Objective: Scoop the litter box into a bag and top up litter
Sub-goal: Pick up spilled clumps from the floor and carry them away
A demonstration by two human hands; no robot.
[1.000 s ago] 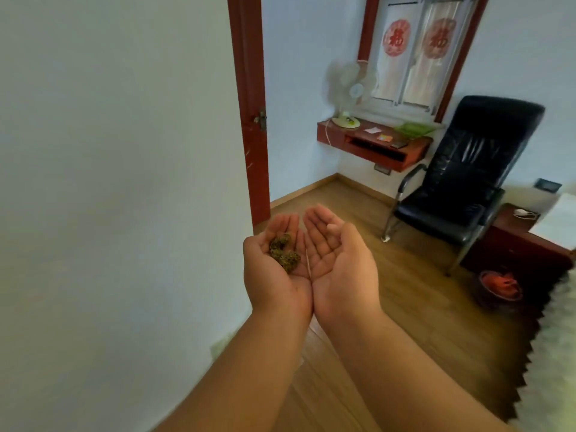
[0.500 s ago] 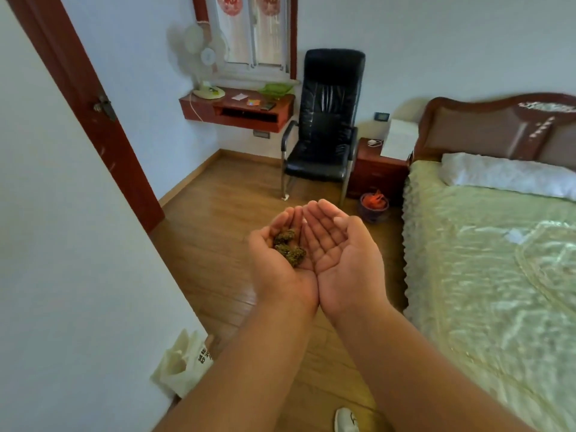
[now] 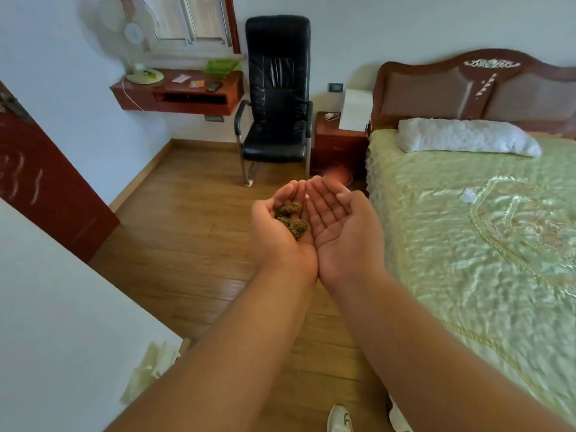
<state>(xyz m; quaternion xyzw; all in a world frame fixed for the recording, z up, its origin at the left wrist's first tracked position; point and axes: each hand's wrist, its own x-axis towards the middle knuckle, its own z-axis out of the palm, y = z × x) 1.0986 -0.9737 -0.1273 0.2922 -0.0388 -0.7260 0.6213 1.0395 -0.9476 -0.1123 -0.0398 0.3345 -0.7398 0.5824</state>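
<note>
1. Head view: both hands held out palm-up over the wooden floor (image 3: 174,244), edges touching along the little-finger side to form one cup.
2. Left hand (image 3: 280,232) is cupped, fingers gently curved upward; two dark greenish-brown clumps (image 3: 291,219) lie in its palm, near the seam with the other hand.
3. Right hand (image 3: 343,232) is spread open, fingers straight and relaxed, palm bare.
4. Both forearms reach in from the bottom edge, bare.
5. A pale bag (image 3: 149,372) sits on the floor at lower left, against the white wall (image 3: 62,338); blurred, so its opening cannot be told.
6. Toe of a white shoe (image 3: 339,419) shows at the bottom edge between the forearms.
7. Bed (image 3: 467,244) with a shiny green quilted cover fills the right side; white pillow (image 3: 467,137) lies by the brown headboard (image 3: 498,88).
8. Black office chair (image 3: 277,98) stands against the far wall, beside a red-brown nightstand (image 3: 338,148).
9. Wall-mounted shelf (image 3: 177,98) at left of the chair carries a white fan (image 3: 137,45) and small items.
10. Dark red door (image 3: 46,188) stands at left.
</note>
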